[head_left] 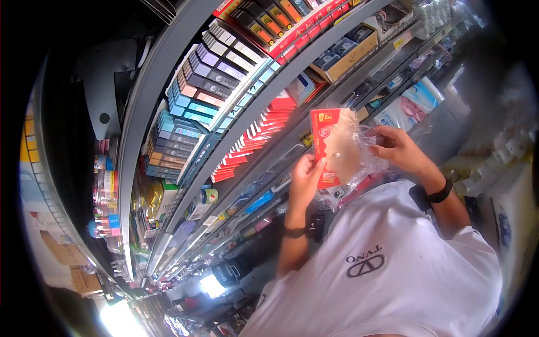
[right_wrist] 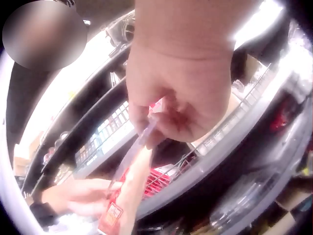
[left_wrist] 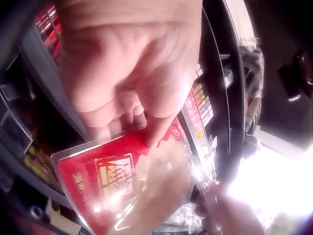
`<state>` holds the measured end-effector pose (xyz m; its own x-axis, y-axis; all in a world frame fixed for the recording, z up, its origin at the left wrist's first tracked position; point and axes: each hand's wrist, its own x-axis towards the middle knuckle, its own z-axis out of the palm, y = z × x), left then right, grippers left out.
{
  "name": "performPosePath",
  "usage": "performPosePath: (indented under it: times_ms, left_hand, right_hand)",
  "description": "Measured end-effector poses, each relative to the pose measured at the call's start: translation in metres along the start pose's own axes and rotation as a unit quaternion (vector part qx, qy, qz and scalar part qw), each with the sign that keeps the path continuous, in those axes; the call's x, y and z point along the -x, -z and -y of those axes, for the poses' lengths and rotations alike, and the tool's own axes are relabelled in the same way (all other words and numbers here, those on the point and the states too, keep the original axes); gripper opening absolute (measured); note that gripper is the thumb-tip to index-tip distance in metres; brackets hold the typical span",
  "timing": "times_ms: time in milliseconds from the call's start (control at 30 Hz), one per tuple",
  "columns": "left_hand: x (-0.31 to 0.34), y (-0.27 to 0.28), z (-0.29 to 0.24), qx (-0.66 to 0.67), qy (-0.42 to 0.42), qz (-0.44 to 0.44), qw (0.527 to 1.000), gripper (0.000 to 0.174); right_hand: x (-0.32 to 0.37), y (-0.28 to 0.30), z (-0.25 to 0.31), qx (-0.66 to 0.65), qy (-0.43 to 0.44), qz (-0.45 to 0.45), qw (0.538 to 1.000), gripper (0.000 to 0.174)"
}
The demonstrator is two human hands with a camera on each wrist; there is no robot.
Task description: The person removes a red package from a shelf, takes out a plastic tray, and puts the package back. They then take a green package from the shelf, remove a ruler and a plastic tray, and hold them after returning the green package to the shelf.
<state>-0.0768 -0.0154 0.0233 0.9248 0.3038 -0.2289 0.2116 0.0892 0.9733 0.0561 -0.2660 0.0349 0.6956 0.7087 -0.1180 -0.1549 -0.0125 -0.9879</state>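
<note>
A flat red and tan packet [head_left: 337, 147] in clear plastic is held up before the white shirt. My left hand [head_left: 306, 180] grips its lower left edge; in the left wrist view the thumb of this hand [left_wrist: 132, 73] lies on the red face of the packet [left_wrist: 122, 181], the other fingers behind it. My right hand [head_left: 400, 150] pinches crinkled clear plastic [head_left: 368, 160] at the packet's other side. The right wrist view shows the right hand [right_wrist: 181, 93] with bent fingers at the upper end of the packet [right_wrist: 129, 193], its fingertips partly hidden.
Shelves curve along the left and top, with boxed rows [head_left: 216, 73] in blue, grey and white. A row of red packets [head_left: 255, 135] stands below them. A cardboard box [head_left: 351, 59] sits further back, and a blue and white package [head_left: 412, 104] is beyond my right hand.
</note>
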Motion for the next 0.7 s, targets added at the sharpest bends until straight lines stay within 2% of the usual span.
performPosePath:
  times_ms: [100, 167, 300, 400, 500, 633, 700]
  left_hand:
    - [-0.003, 0.018, 0.014, -0.016, -0.026, 0.002, 1.000, 0.015]
    - [-0.001, 0.023, 0.015, -0.053, -0.054, -0.036, 0.996, 0.014]
    - [0.001, 0.039, 0.016, -0.074, -0.063, -0.106, 0.990, 0.017]
    - [0.006, 0.041, 0.010, -0.043, -0.045, -0.094, 0.994, 0.019]
    - [0.005, 0.040, 0.014, -0.037, -0.063, -0.069, 0.995, 0.024]
    - [0.012, 0.003, -0.015, -0.039, -0.145, -0.073, 0.986, 0.042]
    - [0.008, 0.002, -0.008, -0.101, -0.173, -0.066, 0.977, 0.042]
  right_hand:
    - [0.003, 0.013, -0.003, 0.000, 0.002, 0.029, 1.000, 0.029]
    - [0.004, 0.017, -0.008, -0.023, 0.004, 0.035, 0.999, 0.027]
    - [0.003, 0.019, -0.004, -0.056, 0.005, -0.020, 0.998, 0.029]
    - [0.003, 0.015, 0.005, -0.091, 0.004, -0.051, 0.995, 0.028]
    - [0.004, 0.016, 0.014, -0.040, -0.042, -0.035, 0.998, 0.028]
    - [0.003, 0.006, 0.011, -0.078, -0.041, -0.066, 0.994, 0.032]
    - [0.003, 0.000, 0.011, -0.117, -0.045, -0.076, 0.989, 0.033]
